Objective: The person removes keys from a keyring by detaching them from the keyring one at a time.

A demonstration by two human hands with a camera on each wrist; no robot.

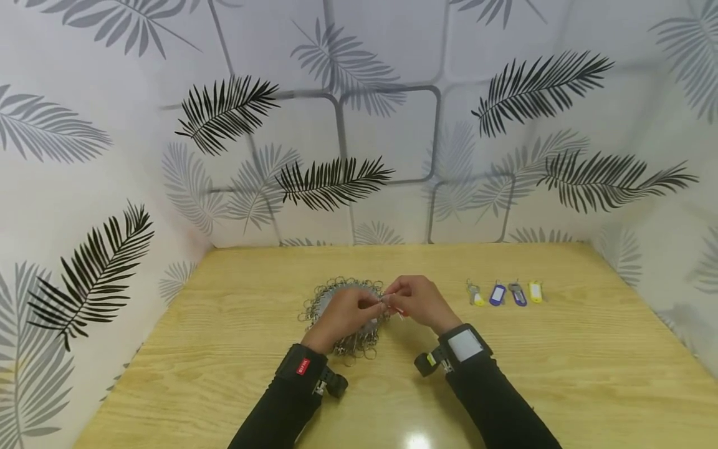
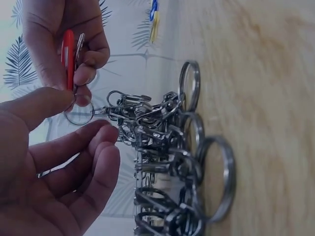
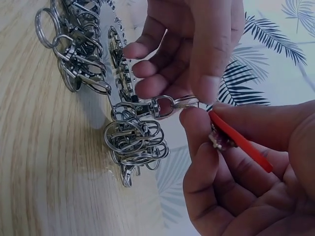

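My right hand (image 1: 419,300) pinches a red key tag (image 3: 248,147) between thumb and fingers, and a small key (image 2: 80,45) lies beside the tag. Opposite it, my left hand (image 1: 343,313) holds a split ring (image 3: 184,102) at the thumb tip, its other fingers curled below. That ring hangs on a swivel clasp (image 3: 160,107), one of many along the rim of a round grey disc (image 1: 325,302). Rings and clasps (image 2: 162,162) crowd the rim. Both hands meet over the disc's right side and partly cover it. Where the tag joins the ring is hidden by the fingertips.
To the right on the wooden table (image 1: 561,362) lie a yellow key tag (image 1: 478,299), a blue one (image 1: 497,295), another blue one (image 1: 518,295) and another yellow one (image 1: 536,292), in a row. A leaf-patterned curtain (image 1: 392,137) stands behind the table.
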